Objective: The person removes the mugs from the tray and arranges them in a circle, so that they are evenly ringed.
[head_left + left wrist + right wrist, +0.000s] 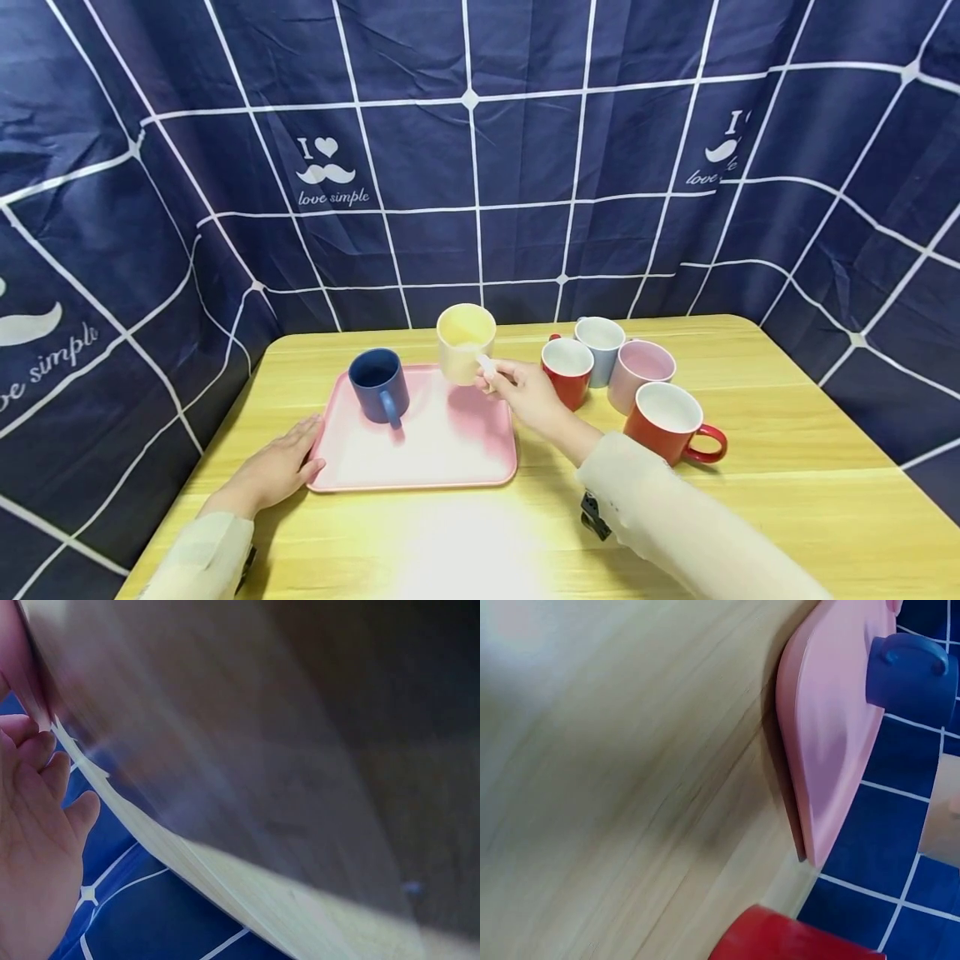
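My right hand (534, 402) pinches the handle of a cream mug (454, 360) and holds it upright over the back right part of a pink tray (416, 468). A dark blue mug (371, 403) stands on the tray's left side, its handle toward me. At the tray's left rim lies my left hand (268, 468), fingers extended and thumb at the edge. In the right wrist view the cream mug (940, 819) shows only in part at the right border, beyond the tray (832, 742). The left wrist view shows the left palm (37, 840).
Right of the tray several mugs stand close together: a smaller red one (572, 388), a light blue one (603, 367), a pink one (624, 388) and a larger red one (658, 433). The wooden table (795, 450) is backed by a dark blue curtain (525, 167).
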`<state>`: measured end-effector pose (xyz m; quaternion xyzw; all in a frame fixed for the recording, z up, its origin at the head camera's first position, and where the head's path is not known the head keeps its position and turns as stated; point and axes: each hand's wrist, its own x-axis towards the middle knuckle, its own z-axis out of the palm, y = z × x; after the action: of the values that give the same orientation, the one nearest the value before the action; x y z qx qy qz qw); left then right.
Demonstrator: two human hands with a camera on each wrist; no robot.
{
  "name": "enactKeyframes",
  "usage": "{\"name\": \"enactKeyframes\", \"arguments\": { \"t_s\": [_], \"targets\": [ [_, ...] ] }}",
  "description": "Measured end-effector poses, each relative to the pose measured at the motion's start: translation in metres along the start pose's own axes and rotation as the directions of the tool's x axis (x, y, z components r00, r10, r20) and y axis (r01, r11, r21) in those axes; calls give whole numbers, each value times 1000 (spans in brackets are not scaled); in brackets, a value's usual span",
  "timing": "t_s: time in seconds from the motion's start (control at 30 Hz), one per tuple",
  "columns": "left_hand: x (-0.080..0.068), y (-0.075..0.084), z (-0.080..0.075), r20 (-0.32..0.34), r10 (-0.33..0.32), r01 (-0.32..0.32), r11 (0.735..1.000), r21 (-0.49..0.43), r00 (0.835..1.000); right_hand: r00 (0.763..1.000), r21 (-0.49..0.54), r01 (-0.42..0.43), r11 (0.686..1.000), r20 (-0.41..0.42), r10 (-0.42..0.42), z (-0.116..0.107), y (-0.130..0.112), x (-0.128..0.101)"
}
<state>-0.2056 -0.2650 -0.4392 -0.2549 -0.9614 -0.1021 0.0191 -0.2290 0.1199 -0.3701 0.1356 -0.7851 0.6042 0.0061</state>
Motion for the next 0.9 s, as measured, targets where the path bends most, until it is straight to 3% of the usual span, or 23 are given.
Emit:
{"name": "enactKeyframes", "arguments": {
  "t_s": [0.2,0.4,0.9],
  "targets": [
    [-1,1,-1,-2,-1,0,1000,-3,1000,999,14,29,999,24,-29,-18,-4,-14],
    [-1,1,-2,-1,0,0,1000,3,1000,998,-9,61,998,36,-61,-34,10,-27],
    [0,0,1,2,1,-1,1000,9,1000,995,-52,64,997,78,-60,-66,23,-74]
  ]
}}
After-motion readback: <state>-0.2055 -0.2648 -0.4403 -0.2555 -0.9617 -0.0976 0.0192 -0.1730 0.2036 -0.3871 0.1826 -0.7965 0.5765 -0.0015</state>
